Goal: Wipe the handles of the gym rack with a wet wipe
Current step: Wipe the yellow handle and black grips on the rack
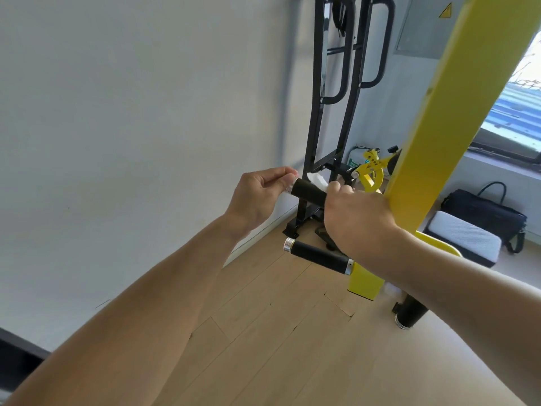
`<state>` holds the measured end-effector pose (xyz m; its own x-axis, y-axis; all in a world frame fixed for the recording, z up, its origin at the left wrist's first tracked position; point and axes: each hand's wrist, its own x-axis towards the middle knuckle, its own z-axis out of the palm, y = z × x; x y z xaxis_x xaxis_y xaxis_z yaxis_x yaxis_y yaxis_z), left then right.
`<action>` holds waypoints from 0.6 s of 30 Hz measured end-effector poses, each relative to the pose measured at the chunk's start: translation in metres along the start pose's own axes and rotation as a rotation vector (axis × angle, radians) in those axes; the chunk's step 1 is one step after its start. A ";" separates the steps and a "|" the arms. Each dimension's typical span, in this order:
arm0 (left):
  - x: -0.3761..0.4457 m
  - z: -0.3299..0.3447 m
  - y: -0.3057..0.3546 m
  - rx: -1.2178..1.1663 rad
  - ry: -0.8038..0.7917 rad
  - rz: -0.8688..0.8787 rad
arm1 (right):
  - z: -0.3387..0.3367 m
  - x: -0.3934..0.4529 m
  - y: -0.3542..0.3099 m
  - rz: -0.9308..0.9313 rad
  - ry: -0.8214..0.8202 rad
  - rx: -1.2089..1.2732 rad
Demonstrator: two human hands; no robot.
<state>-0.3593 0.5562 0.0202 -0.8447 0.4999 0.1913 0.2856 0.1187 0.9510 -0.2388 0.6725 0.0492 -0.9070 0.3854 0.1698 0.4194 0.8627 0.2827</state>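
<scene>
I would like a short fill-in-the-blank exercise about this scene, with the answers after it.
1. The right hand presses a white wet wipe on the ___ black foam handle.
2. The left hand pinches that handle's ___ end cap.
3. The lower black foam handle joins a ___ steel post.

Answers: upper; silver; yellow

Upper handle point(308, 190): black foam grip with a silver end cap, projecting leftward from the yellow rack post point(433, 118), tilted slightly down to the right; wet wipe point(317, 180): white, crumpled, lying on the far side of this grip near its right end; lower handle point(319, 257): matching black grip, silver collars at both ends, nearer and parallel, bare.
</scene>
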 end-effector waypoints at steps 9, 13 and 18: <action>-0.002 0.000 0.000 -0.021 -0.001 0.037 | 0.007 0.027 -0.025 -0.153 0.119 0.210; -0.001 0.000 0.003 0.005 0.033 0.010 | 0.008 0.009 -0.003 -0.100 0.083 -0.119; -0.002 0.002 0.002 0.017 0.033 0.024 | -0.005 -0.017 0.014 -0.140 -0.018 -0.477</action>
<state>-0.3557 0.5573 0.0210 -0.8519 0.4745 0.2218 0.3131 0.1219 0.9419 -0.2172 0.6764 0.0550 -0.9544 0.2863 0.0840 0.2604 0.6617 0.7031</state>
